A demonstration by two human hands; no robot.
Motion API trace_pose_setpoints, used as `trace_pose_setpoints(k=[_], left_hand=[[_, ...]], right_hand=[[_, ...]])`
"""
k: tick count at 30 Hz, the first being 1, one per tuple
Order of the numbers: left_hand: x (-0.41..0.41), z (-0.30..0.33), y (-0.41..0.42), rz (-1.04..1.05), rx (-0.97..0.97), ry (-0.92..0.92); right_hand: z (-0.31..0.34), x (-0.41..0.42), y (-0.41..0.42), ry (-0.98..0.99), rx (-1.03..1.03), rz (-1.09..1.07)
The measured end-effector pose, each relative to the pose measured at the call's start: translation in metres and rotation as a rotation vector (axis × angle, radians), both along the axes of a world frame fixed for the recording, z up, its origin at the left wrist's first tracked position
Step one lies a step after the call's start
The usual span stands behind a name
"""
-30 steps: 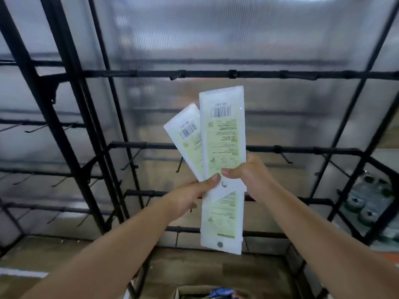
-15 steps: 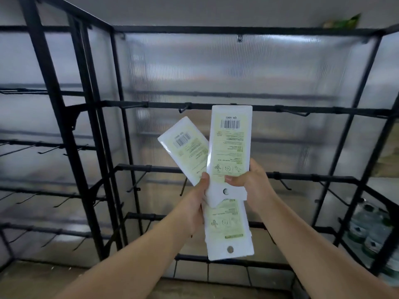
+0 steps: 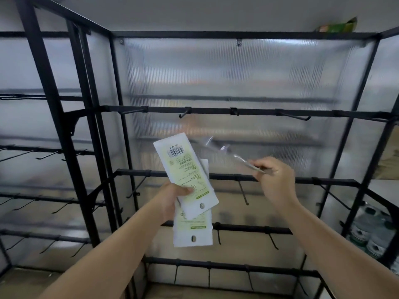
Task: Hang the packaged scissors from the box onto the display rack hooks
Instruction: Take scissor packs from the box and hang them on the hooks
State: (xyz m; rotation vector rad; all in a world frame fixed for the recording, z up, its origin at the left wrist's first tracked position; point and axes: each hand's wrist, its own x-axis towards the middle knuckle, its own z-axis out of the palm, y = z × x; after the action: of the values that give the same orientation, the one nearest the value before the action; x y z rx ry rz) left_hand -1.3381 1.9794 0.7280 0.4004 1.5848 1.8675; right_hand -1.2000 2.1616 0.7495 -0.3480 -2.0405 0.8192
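My left hand (image 3: 172,199) grips two white-and-green scissors packages at chest height, backs facing me: a tilted upper package (image 3: 183,169) with its barcode on top, and a lower package (image 3: 193,231) whose hang hole points down. My right hand (image 3: 275,180) pinches a third package (image 3: 226,152), turned edge-on and blurred, slanting up to the left. The black display rack (image 3: 216,111) stands in front; its upper bar carries bare hooks (image 3: 184,112) just above the pinched package. The box is out of view.
More bars with bare hooks (image 3: 244,193) run below and on the left rack section (image 3: 43,154). Translucent ribbed panels back the frame. Water bottles (image 3: 367,231) sit at lower right. A green packet (image 3: 339,26) lies on the rack's top.
My right hand pulled one package away from the bunch to the right and turned it edge-on. My left hand keeps the other two, now tilted. The view rose toward the rack's top.
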Motion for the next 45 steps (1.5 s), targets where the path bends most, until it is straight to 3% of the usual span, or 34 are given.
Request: trace_pose_setpoints(k=[3,8,20,27,31,36,39,40,42,45], left_hand=[[-0.003,0.001,0.002,0.01,0.023,-0.036],[-0.008,-0.002,-0.002,0.016,0.164,-0.114],[-0.017,-0.018,-0.028,0.097,0.411,-0.149],[-0.04,-0.023,-0.053,0.067,0.299,-0.071],[-0.064,-0.022,-0.083,0.111,0.329,-0.057],[-0.101,-0.023,-0.127,0.227,0.349,-0.031],[-0.125,-0.022,-0.153,0.298,0.364,-0.028],[-0.132,-0.022,-0.161,0.301,0.367,-0.024],[-0.144,-0.021,-0.174,0.309,0.353,-0.003],[-0.157,-0.019,-0.185,0.316,0.312,0.104]], right_hand=[[0.003,-0.003,0.004,-0.046,0.622,-0.178],[-0.01,-0.007,0.008,0.019,0.88,-0.201],[-0.021,-0.038,-0.005,0.095,0.859,-0.185],[-0.018,-0.071,-0.028,0.055,0.784,-0.155],[-0.01,-0.101,-0.055,-0.056,0.526,-0.109],[-0.001,-0.151,-0.107,-0.332,-0.15,0.156],[0.01,-0.175,-0.129,-0.174,-0.738,0.418],[0.014,-0.183,-0.135,-0.103,-0.833,0.47],[0.021,-0.2,-0.147,0.013,-0.808,0.454],[0.04,-0.224,-0.166,0.149,-0.6,0.295]])
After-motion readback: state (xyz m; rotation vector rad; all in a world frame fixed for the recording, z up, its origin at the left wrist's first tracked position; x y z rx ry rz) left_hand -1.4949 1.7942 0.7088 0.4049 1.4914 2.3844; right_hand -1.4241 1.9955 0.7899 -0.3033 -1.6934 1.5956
